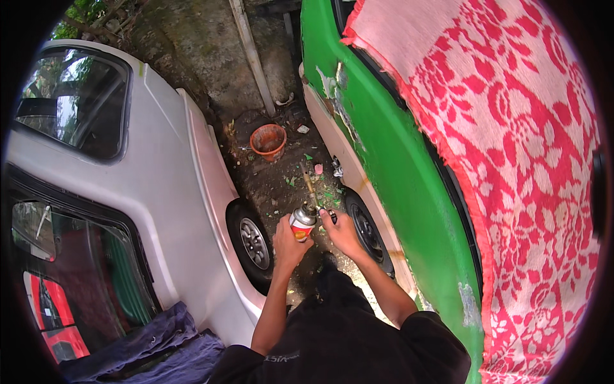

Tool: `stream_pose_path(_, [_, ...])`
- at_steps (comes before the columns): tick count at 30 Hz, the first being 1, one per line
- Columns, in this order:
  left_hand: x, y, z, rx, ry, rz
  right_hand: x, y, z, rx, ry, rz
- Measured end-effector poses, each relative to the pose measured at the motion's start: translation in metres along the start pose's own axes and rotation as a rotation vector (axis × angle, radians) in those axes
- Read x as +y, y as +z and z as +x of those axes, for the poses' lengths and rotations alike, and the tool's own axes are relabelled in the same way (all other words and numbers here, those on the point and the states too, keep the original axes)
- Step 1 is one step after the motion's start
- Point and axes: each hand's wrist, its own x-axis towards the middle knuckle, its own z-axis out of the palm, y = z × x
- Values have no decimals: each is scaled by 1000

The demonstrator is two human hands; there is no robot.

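Note:
A gas canister [302, 224] with a silver top and a red, white and orange label is wrapped in the fingers of my left hand [290, 248]. From its top rises a torch head with a slim brass-coloured nozzle [308, 184], pointing away from me. Close beside it on the right, my right hand [343, 233] is closed, thumb forward, at the torch head. A small dark piece shows at its fingers; what it is I cannot make out. Both hands are held in front of my body, above the ground between two cars. No flame is visible.
A silver-white car [166, 121] stands at left, dark blue cloth [147, 339] draped on it. At right a green car [384, 160] with scraped patches carries a red-and-pink floral blanket [505, 147]. An orange-brown pot [268, 141] sits on littered dirt ahead; a pole [252, 54] leans behind.

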Motion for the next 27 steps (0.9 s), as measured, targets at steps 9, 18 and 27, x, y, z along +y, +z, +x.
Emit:
stream_pose_path(9, [2, -34, 83, 77, 28, -4, -60, 17, 68, 51, -175, -151])
stream_pose_path(18, [-16, -58, 158, 11, 67, 14, -77, 50, 130, 127, -216, -269])
stream_pose_path(27, [-18, -73, 192, -63, 43, 80, -94, 59, 155, 123, -127, -129])
